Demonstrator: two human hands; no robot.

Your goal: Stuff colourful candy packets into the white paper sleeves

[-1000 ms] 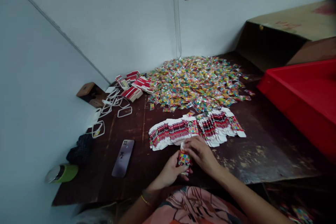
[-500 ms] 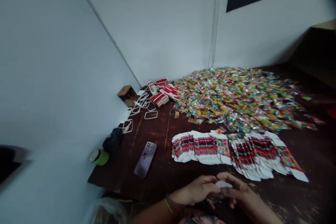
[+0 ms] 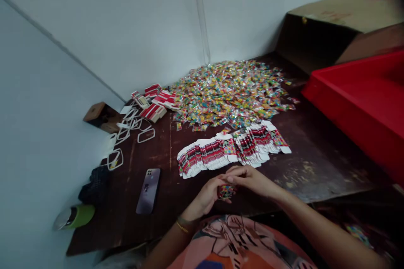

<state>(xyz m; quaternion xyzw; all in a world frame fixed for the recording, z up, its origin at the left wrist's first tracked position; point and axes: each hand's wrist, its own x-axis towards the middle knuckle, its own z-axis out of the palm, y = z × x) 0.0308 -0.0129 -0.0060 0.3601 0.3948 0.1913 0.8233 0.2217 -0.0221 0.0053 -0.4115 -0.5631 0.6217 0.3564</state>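
My left hand (image 3: pixel 206 195) and my right hand (image 3: pixel 252 180) meet at the near edge of a dark wooden table (image 3: pixel 315 168). Both are closed on a small colourful printed box (image 3: pixel 226 191), the left under it and the right over its top. Just beyond the hands lies a fanned row of flat red, white and black box blanks (image 3: pixel 230 150). Behind that row spreads a big heap of small bright wrapped sweets (image 3: pixel 230 92).
A purple phone (image 3: pixel 148 185) lies face down at the left. A green-sleeved cup (image 3: pixel 74 217), dark cloth (image 3: pixel 94 184), white loops (image 3: pixel 132 128), red packs (image 3: pixel 154 101) and a wooden block (image 3: pixel 99 114) line the left wall. A red bin (image 3: pixel 362 105) and cardboard box (image 3: pixel 341 21) stand at right.
The camera swung left and up, then back down and right. My hands stayed together on the small box, which is again plain to see between them.
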